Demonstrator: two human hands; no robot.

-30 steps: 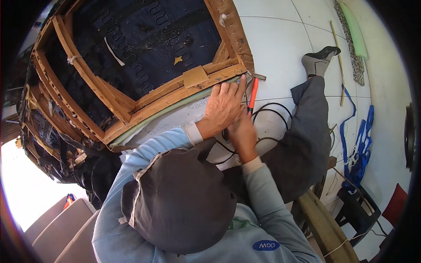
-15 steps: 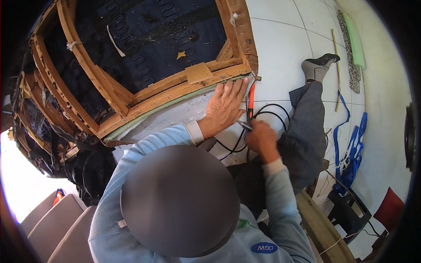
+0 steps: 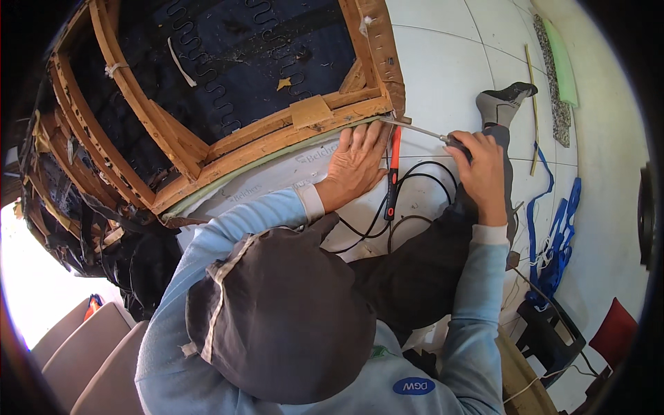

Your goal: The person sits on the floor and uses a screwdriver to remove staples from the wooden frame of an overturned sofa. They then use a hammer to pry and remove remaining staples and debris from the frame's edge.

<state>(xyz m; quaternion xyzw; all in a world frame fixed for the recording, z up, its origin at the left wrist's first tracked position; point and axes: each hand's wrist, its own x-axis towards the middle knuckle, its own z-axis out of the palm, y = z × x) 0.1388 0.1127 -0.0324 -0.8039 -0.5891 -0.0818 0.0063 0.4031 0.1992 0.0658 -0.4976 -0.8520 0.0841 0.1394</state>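
Observation:
My left hand (image 3: 354,160) lies flat, fingers stretched out, against the pale printed fabric (image 3: 259,185) on the side of a wooden furniture frame (image 3: 277,141). In my right hand (image 3: 482,169) is a screwdriver with a dark handle and a long metal shaft (image 3: 423,131). Its tip reaches the frame's near right corner, just past my left fingertips. I cannot tell whether the tip is wedged under the covering. Between my hands, a tool with a red and black handle (image 3: 393,181) lies next to the frame; its head cannot be made out.
A black cable (image 3: 432,164) loops on the white tiled floor (image 3: 432,62) near my outstretched leg (image 3: 487,166). Blue straps (image 3: 557,242) and a thin stick (image 3: 531,104) lie to the right. Zigzag springs (image 3: 207,69) cross the frame's inside. Stacked chairs (image 3: 83,346) stand at the lower left.
My right hand has moved right and up, from beside the red-handled tool, bringing the screwdriver's tip to the frame's corner. My left hand stays nearly in place on the fabric.

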